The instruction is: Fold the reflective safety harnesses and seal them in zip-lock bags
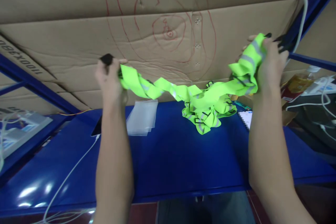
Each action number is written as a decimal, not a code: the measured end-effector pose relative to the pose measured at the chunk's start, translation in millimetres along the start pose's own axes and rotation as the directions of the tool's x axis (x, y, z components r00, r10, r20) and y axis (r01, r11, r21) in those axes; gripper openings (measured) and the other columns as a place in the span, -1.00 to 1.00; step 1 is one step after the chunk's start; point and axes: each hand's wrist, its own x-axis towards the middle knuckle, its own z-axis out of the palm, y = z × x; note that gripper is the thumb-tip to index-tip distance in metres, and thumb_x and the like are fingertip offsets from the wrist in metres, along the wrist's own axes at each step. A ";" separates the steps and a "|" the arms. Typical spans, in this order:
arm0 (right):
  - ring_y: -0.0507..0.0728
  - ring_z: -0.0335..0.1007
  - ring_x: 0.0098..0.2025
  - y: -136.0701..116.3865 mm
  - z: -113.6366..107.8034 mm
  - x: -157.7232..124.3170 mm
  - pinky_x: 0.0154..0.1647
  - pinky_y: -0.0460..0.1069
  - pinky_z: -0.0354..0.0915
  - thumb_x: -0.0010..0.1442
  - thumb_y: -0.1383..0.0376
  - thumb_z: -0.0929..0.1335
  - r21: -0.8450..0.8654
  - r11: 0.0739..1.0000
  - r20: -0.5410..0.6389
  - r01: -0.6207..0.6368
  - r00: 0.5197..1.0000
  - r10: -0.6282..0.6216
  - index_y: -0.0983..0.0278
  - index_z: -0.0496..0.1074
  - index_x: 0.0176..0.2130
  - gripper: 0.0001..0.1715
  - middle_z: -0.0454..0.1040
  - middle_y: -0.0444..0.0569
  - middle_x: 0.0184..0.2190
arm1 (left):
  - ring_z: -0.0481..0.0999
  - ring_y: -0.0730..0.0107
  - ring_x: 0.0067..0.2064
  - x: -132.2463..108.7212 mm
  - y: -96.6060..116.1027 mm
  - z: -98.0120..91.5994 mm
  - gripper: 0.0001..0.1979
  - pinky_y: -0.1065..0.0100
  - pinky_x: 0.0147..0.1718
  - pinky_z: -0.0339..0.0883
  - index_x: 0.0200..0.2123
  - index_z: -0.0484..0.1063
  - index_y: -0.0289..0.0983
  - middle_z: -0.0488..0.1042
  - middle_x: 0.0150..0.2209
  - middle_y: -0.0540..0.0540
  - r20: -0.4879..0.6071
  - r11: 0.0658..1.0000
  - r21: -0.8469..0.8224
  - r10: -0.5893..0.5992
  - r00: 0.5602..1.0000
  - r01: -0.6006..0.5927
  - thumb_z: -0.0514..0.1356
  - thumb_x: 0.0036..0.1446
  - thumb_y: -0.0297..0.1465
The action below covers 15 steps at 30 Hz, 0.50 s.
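The person's left hand (111, 77) grips one end of a neon strap (149, 90), near a black piece (106, 59). The right hand (273, 61) is closed around a gathered, folded part of it on the right. Between them the grey-striped strap runs twisted and sagging above the counter (183, 161). Below its middle lies a tangled neon bundle (206, 115); whether the two touch or join is unclear. Left of the bundle lie clear plastic bags (141, 117); to its right, a lit screen (246, 119). Cardboard (78, 49) with red rings stands at the far side.
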 end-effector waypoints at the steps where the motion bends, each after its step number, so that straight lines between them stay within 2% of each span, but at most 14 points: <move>1: 0.23 0.49 -0.19 -1.2 -6.3 3.7 0.05 0.26 0.43 0.34 0.16 0.23 0.072 0.997 -0.023 -0.025 0.999 0.026 0.14 0.49 -0.21 -0.73 0.61 0.14 -0.04 | 0.53 0.43 -0.22 5.1 -4.8 -11.8 -0.82 0.25 -0.11 0.45 -0.17 0.18 -0.23 0.50 -0.18 -0.01 -0.062 0.989 -0.117 -0.096 0.993 0.088 0.11 0.41 -0.26; 2: 0.19 0.49 -0.24 -3.0 -15.5 7.9 0.03 0.24 0.46 0.40 0.18 0.19 0.152 0.988 -0.024 -0.040 0.999 0.044 0.15 0.51 -0.24 -0.66 0.62 0.14 -0.10 | 0.57 0.43 -0.21 9.0 -9.4 -26.6 -0.89 0.25 -0.10 0.46 -0.16 0.19 -0.25 0.51 -0.16 -0.02 -0.106 0.965 -0.221 -0.170 0.980 0.144 0.00 0.47 -0.35; 3: 0.16 0.50 -0.27 -4.9 -27.7 12.5 0.03 0.19 0.47 0.45 0.22 0.15 0.253 0.967 -0.043 -0.034 0.998 0.047 0.17 0.54 -0.27 -0.56 0.62 0.13 -0.15 | 0.59 0.44 -0.19 11.5 -14.4 -43.8 -0.86 0.26 -0.08 0.47 -0.15 0.19 -0.26 0.50 -0.16 -0.02 -0.146 0.932 -0.316 -0.230 0.962 0.175 -0.10 0.51 -0.42; 5: 0.07 0.54 -0.28 -7.5 -59.7 22.3 0.00 0.05 0.49 0.56 0.17 0.06 0.478 0.878 -0.079 -0.020 0.995 0.065 0.22 0.57 -0.40 -0.29 0.58 0.07 -0.27 | 0.59 0.48 -0.25 11.7 -26.4 -82.3 -0.73 0.33 -0.11 0.47 -0.20 0.14 -0.23 0.46 -0.23 0.03 -0.320 0.881 -0.442 -0.330 0.888 0.168 -0.24 0.58 -0.41; 6: 0.02 0.59 -0.23 -7.6 -77.7 27.0 -0.02 -0.01 0.49 0.59 0.21 0.01 0.564 0.826 -0.114 -0.018 0.989 0.099 0.25 0.57 -0.43 -0.21 0.58 0.02 -0.28 | 0.56 0.51 -0.27 9.4 -33.3 -101.1 -0.69 0.38 -0.13 0.47 -0.23 0.13 -0.22 0.45 -0.25 0.05 -0.394 0.871 -0.469 -0.355 0.848 0.147 -0.27 0.58 -0.40; 7: 0.03 0.63 -0.24 -6.7 -95.6 31.4 -0.08 0.02 0.50 0.60 0.22 -0.03 0.621 0.779 -0.079 -0.087 0.982 0.173 0.26 0.55 -0.47 -0.16 0.59 0.00 -0.29 | 0.57 0.52 -0.21 5.7 -40.3 -118.2 -0.69 0.43 -0.11 0.47 -0.26 0.10 -0.21 0.47 -0.25 0.05 -0.449 0.865 -0.489 -0.361 0.818 0.113 -0.25 0.58 -0.40; 8: 0.07 0.66 -0.28 -4.9 -112.2 35.3 -0.17 0.05 0.50 0.60 0.18 -0.04 0.700 0.707 -0.095 -0.102 0.968 0.234 0.28 0.51 -0.50 -0.13 0.60 -0.01 -0.32 | 0.59 0.53 -0.14 1.1 -47.2 -132.8 -0.71 0.47 -0.11 0.47 -0.28 0.11 -0.21 0.48 -0.25 0.04 -0.515 0.868 -0.492 -0.352 0.782 0.068 -0.22 0.57 -0.43; 9: 0.16 0.71 -0.21 -2.7 -126.2 38.6 -0.18 0.14 0.50 0.59 0.17 -0.03 0.787 0.600 -0.047 -0.146 0.955 0.294 0.30 0.51 -0.47 -0.16 0.64 0.02 -0.27 | 0.59 0.56 -0.13 -3.9 -53.3 -144.3 -0.72 0.53 -0.13 0.46 -0.29 0.14 -0.21 0.48 -0.28 0.05 -0.573 0.870 -0.492 -0.349 0.742 0.029 -0.17 0.53 -0.48; 10: 0.24 0.73 -0.13 -0.2 -137.0 41.2 -0.18 0.21 0.50 0.59 0.16 0.01 0.870 0.470 -0.038 -0.147 0.932 0.361 0.31 0.52 -0.44 -0.22 0.68 0.06 -0.20 | 0.59 0.59 -0.14 -8.7 -58.3 -152.5 -0.74 0.59 -0.17 0.44 -0.31 0.15 -0.22 0.47 -0.33 0.08 -0.605 0.872 -0.489 -0.346 0.717 0.008 -0.12 0.48 -0.52; 12: 0.33 0.71 0.03 4.0 -147.4 44.9 -0.23 0.26 0.49 0.55 0.23 0.12 0.965 0.258 -0.066 -0.047 0.909 0.411 0.32 0.52 -0.42 -0.38 0.71 0.11 -0.10 | 0.54 0.63 -0.32 -15.6 -64.3 -159.7 -0.76 0.67 -0.30 0.36 -0.37 0.14 -0.22 0.36 -0.46 0.14 -0.637 0.871 -0.492 -0.355 0.684 -0.006 -0.03 0.40 -0.55; 14: 0.33 0.67 0.10 5.7 -144.4 46.5 -0.27 0.24 0.48 0.47 0.35 0.22 0.991 0.132 -0.085 0.026 0.883 0.463 0.32 0.50 -0.45 -0.51 0.71 0.13 -0.08 | 0.35 0.64 -0.54 -16.9 -64.5 -157.0 -0.68 0.67 -0.47 0.24 -0.45 0.06 -0.22 0.19 -0.58 0.19 -0.603 0.853 -0.521 -0.400 0.690 0.039 0.08 0.38 -0.44; 15: 0.32 0.68 0.08 5.8 -139.4 46.5 -0.29 0.22 0.47 0.44 0.39 0.24 0.993 0.113 -0.086 0.033 0.862 0.499 0.33 0.49 -0.47 -0.54 0.71 0.11 -0.12 | 0.24 0.64 -0.60 -15.5 -62.7 -152.8 -0.59 0.64 -0.54 0.16 -0.49 0.00 -0.22 0.12 -0.62 0.20 -0.552 0.832 -0.550 -0.430 0.715 0.076 0.13 0.38 -0.34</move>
